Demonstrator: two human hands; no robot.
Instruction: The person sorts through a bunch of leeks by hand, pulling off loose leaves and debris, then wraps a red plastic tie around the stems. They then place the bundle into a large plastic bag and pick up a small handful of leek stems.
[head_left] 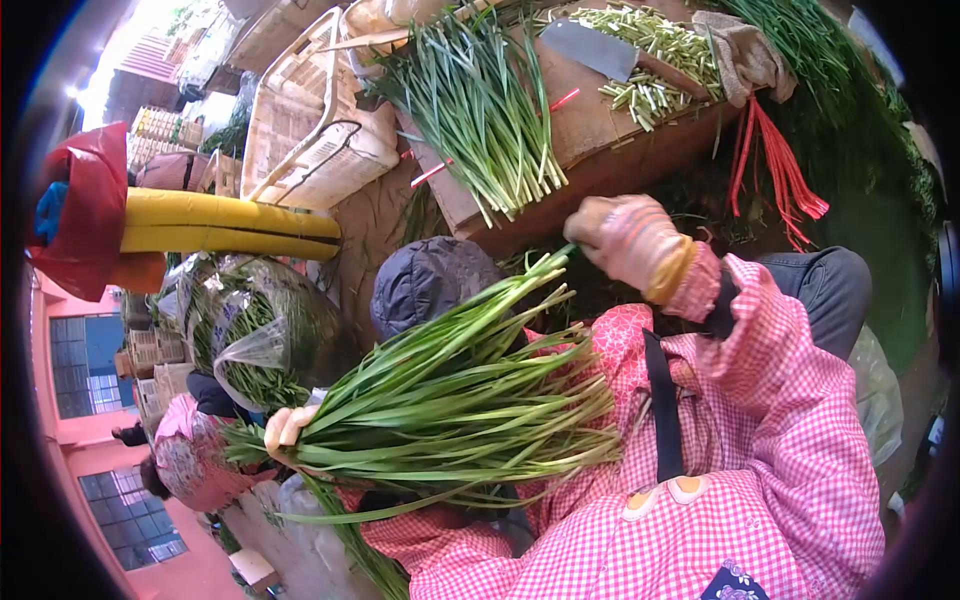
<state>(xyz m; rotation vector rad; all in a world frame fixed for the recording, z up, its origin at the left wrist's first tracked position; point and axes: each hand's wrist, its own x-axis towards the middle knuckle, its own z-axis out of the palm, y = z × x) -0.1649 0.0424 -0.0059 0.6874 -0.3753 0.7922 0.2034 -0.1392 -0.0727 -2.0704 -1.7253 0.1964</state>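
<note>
My left hand (287, 432) is wrapped round the leafy end of a big bunch of garlic chives (450, 400), held across my lap with the pale stalk ends fanned to the right. At the upper stalk tips, my right hand (610, 232) has its fingers closed on the end of a few chive stalks; a striped cuff covers its wrist. Just beyond lies another bunch of chives (480, 120) on a wooden board (590, 140), with a red-and-white tie (565, 100) under it. A cleaver (590, 50) rests on a heap of cut stalk ends (660, 40).
Red tie strips (770, 170) hang off the board's edge beside a brown cloth (745, 55). A white plastic crate (310, 120) and a yellow padded tube (230, 222) stand left. Bagged greens (260, 330) and another person (205, 450) are behind. More greens (810, 60) lie upper right.
</note>
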